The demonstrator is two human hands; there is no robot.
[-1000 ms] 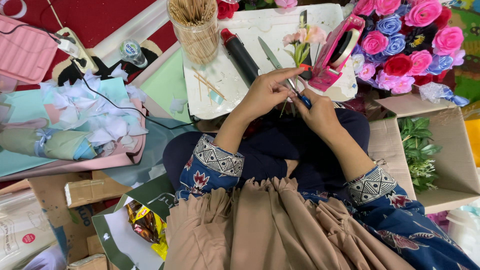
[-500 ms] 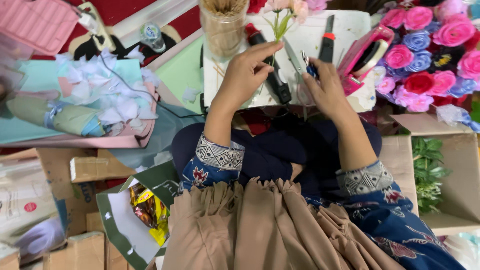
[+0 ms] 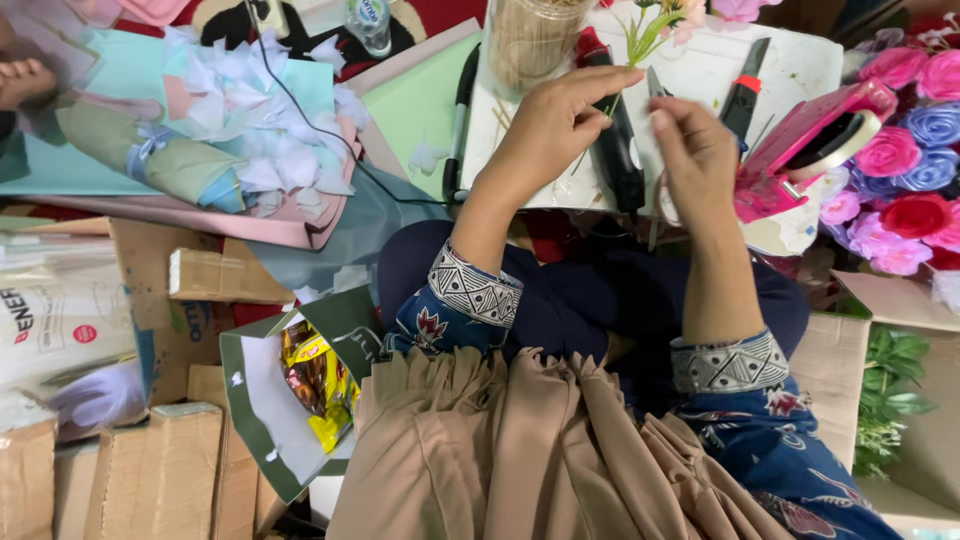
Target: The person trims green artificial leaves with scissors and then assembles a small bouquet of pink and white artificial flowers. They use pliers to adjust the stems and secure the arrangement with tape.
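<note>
My left hand [image 3: 555, 125] pinches a thin green flower stem [image 3: 645, 30] with a pale pink bloom at its top, holding it over a white board [image 3: 700, 60]. My right hand [image 3: 700, 150] hovers just to the right of the stem with its fingertips drawn together. I cannot see anything between them. A black glue gun [image 3: 617, 150] lies on the board between the two hands. A grey scissor blade [image 3: 654, 82] shows beside my right fingertips.
On the board are a jar of wooden sticks [image 3: 530, 35], a black-and-red utility knife [image 3: 745, 95] and a pink tape dispenser [image 3: 815, 140]. Ribbon roses [image 3: 900, 170] are piled at the right. Wrapping paper [image 3: 200, 130], a black cable and cardboard boxes [image 3: 150, 320] lie at the left.
Both hands have risen from my lap to the board. My left hand now holds the flower stem up. The view has shifted down and left.
</note>
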